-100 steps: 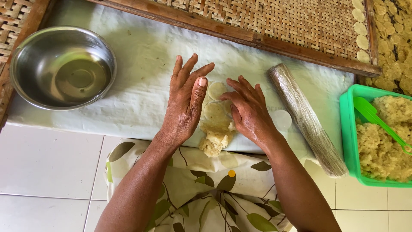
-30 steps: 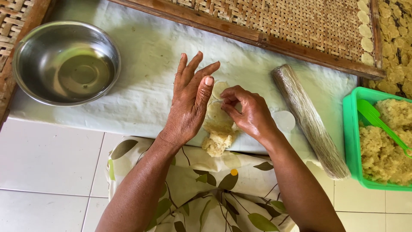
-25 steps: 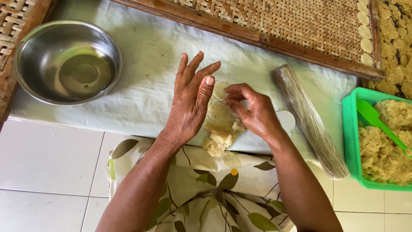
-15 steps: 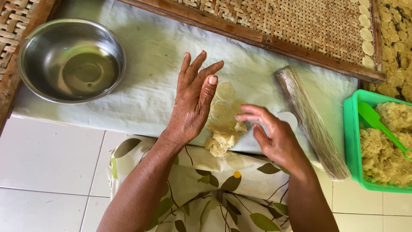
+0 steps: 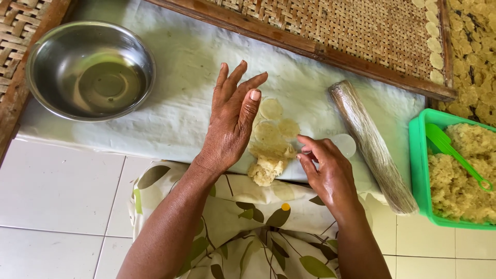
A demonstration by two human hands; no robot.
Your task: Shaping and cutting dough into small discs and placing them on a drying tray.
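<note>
My left hand [image 5: 232, 121] lies flat on the pale cloth [image 5: 170, 119] with its fingers spread, holding nothing. Right beside it are three thin round dough discs [image 5: 271, 109] and, below them, a rough dough lump [image 5: 266, 169] at the cloth's near edge. My right hand [image 5: 325, 173] hovers to the right of the dough with curled fingers, its tips by the edge of the flattened dough. Whether those fingers pinch anything is hidden. A small clear round cutter [image 5: 345, 144] lies on the cloth just past that hand.
A steel bowl [image 5: 90, 70] with some liquid stands at the left. A plastic-wrapped rolling pin [image 5: 372, 147] lies at the right. A green tub [image 5: 421, 170] holds crumbly dough and a green spoon [image 5: 454, 150]. A woven drying tray [image 5: 336, 31] with dough discs lies behind.
My right hand has drawn back from on top of the dough towards me and to the right, uncovering the cut discs. My left hand has stayed flat in place.
</note>
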